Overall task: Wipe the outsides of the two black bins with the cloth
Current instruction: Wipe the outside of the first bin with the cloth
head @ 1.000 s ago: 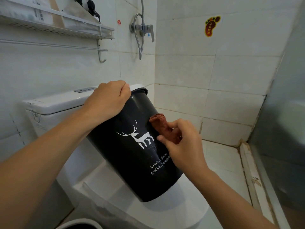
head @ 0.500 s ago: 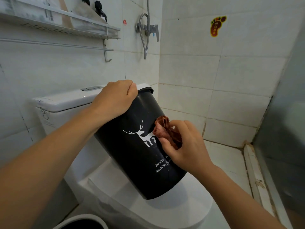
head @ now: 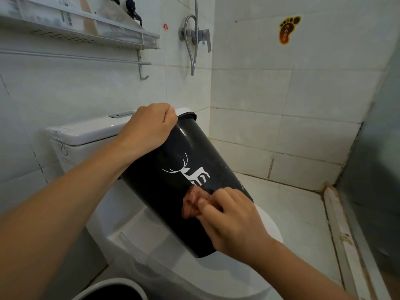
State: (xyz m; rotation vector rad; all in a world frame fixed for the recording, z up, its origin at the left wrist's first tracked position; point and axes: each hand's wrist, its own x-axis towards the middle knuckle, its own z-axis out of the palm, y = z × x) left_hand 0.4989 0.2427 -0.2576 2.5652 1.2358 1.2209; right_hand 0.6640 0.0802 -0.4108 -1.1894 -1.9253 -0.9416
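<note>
Hands are sharing the job: the left hand (head: 149, 126) is curling over the rim of the black bin (head: 173, 182), gripping it, while the right hand (head: 233, 224) is pinching the bunched reddish cloth (head: 191, 202) and pressing it to the bin's side just below the white deer print (head: 190, 173). The bin is leaning tilted, its base resting on the closed toilet lid (head: 268, 226), its rim near the cistern (head: 91, 131). Judging from that, the base is likely sitting on an edge only, so hard rubbing could be pushing it to skid off the smooth lid. A one-handed rim grip may be letting the bin twist. At the bottom edge, a second bin (head: 112, 289) is partly showing, apparently not yet being wiped.
</note>
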